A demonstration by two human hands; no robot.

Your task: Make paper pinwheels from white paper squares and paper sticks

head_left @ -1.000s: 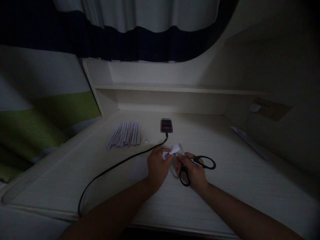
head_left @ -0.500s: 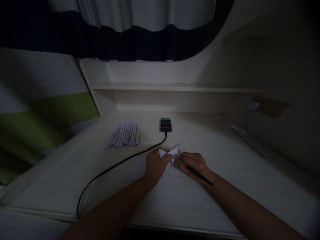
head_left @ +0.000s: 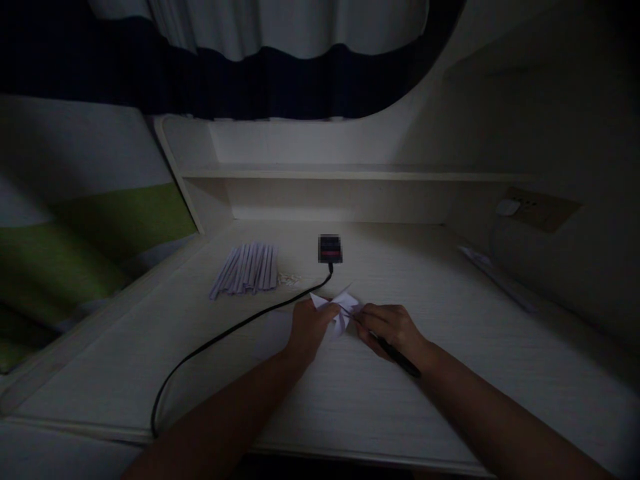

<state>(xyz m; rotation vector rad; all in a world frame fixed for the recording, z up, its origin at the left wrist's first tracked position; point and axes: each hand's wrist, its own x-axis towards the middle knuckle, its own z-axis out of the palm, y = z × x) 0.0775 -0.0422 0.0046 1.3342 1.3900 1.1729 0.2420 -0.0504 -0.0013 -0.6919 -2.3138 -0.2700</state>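
Left hand (head_left: 310,327): pinching folded white paper (head_left: 336,307) just above bench (head_left: 450,373). Right hand (head_left: 393,330): closed on black scissors (head_left: 395,353), blades at paper. Cut apparently underway, unfinished. Paper strips (head_left: 246,269), black cable (head_left: 225,333) lie beyond, left.

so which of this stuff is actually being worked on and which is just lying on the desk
In hand:
left hand holding folded white paper
right hand holding black-handled scissors

Lying about:
row of paper strips
black cable
small black device
flat paper sheet
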